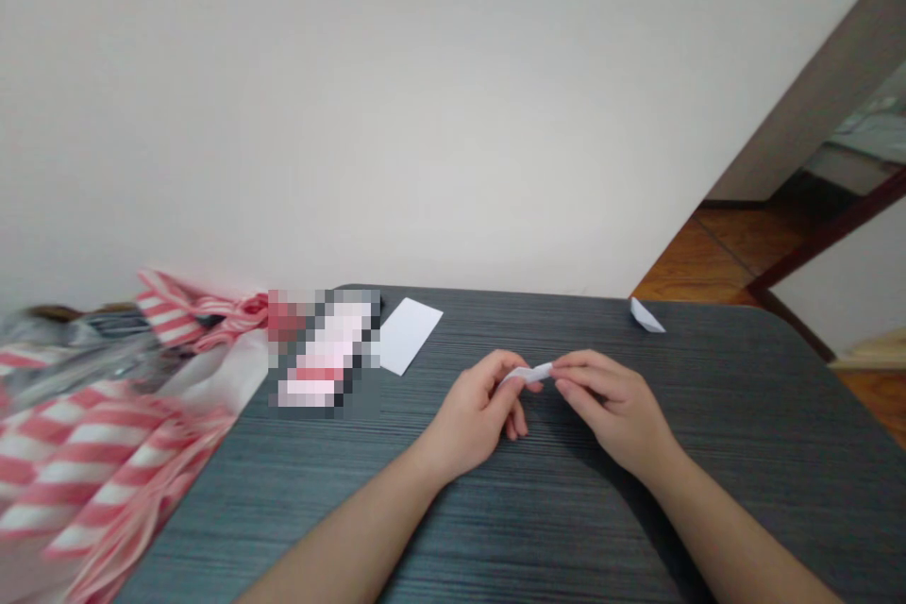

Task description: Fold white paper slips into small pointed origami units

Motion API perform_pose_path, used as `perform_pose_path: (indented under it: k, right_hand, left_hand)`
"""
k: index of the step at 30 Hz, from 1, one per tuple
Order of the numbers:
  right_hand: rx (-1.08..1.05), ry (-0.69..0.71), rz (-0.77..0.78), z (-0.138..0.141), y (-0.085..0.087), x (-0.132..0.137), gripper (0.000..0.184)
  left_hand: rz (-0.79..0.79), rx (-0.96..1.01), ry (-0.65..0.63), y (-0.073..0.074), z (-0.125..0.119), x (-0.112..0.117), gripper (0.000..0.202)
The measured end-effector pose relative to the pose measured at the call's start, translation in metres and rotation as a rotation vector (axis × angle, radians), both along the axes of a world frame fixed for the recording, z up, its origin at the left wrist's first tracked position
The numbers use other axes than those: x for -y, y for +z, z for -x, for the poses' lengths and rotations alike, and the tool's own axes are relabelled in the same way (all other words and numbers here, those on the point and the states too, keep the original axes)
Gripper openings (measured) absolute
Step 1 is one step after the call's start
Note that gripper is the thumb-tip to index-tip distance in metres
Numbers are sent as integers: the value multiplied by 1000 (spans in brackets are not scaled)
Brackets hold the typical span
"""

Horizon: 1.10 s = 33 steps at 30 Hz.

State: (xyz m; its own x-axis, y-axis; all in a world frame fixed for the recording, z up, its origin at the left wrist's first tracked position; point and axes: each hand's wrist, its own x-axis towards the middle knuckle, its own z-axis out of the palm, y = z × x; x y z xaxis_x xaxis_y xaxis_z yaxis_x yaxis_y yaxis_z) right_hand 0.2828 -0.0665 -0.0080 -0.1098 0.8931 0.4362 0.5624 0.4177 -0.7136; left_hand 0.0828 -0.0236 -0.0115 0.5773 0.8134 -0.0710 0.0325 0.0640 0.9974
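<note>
A small strip of folded white paper (532, 373) is held between my two hands, just above the dark table (453, 528). My left hand (481, 411) pinches its left end between thumb and fingers, with the lower fingers curled beneath. At the other end, the fingertips of my right hand (615, 406) are closed on the paper. Part of the strip is hidden behind my left fingers. A flat white sheet of paper (409, 336) lies to the left, beyond my left hand. Near the far edge on the right rests another folded white paper piece (646, 315).
A blurred-out, pixelated object (329, 349) lies at the table's left edge. Red-and-white striped cloth (106, 453) is heaped beside the table on the left. A pale wall (453, 113) stands behind the table. Wooden floor (736, 245) shows at the right.
</note>
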Motion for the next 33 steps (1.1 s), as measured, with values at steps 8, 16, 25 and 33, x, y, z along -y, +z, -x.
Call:
perform_pose_path:
  k: [8,16,25,33]
  right_hand:
    - [3,16,-44,0,1,0,22]
    - [9,32,-49,1,1,0,23]
    - [-3,47,-39,2,2,0,20]
    - [-1,63,-31,1,-1,0,20]
  left_hand:
    - [-42,-6,-1,1,1,-1,20]
    - [-103,-49,28,2,1,-1,22]
    - [-115,-126,53,4,0,-2,14]
    - [-106,-145,59,0,0,-3,17]
